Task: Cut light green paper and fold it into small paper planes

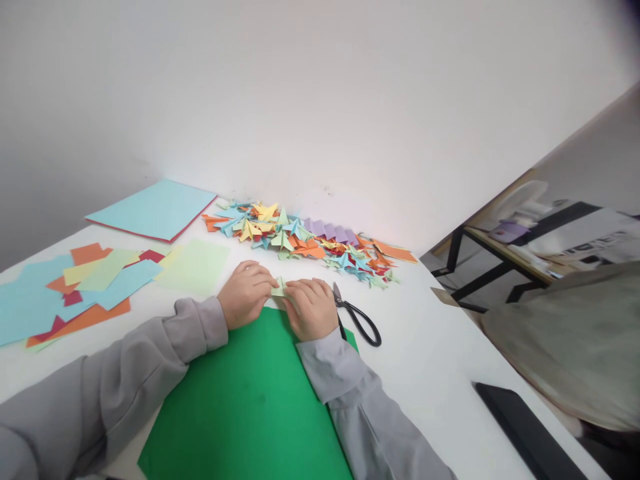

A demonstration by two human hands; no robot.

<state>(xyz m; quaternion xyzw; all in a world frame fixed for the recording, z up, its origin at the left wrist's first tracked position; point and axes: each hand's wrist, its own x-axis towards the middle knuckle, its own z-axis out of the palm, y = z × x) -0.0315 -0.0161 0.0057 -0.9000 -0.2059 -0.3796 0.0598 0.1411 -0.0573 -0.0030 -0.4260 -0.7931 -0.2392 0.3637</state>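
Note:
A small piece of pale green folded paper (278, 288) is pinched between my two hands, just over the far edge of a large green sheet (245, 393). My left hand (247, 293) has its fingers closed on the paper's left end. On the other end, the thumb and fingers of my right hand (313, 308) press together. The fingertips cover much of the paper. Black-handled scissors (367, 323) lie beside my right hand, partly hidden by it. Beyond both hands spreads a heap of small folded paper planes (290, 233) in several colours.
Loose coloured paper pieces (115, 270) overlap on the left of the white table (415, 360). A stack of light blue sheets (155, 207) lies near the wall. Orange paper (395, 251) is at the heap's right end. A black flat object (520, 427) rests near the right edge.

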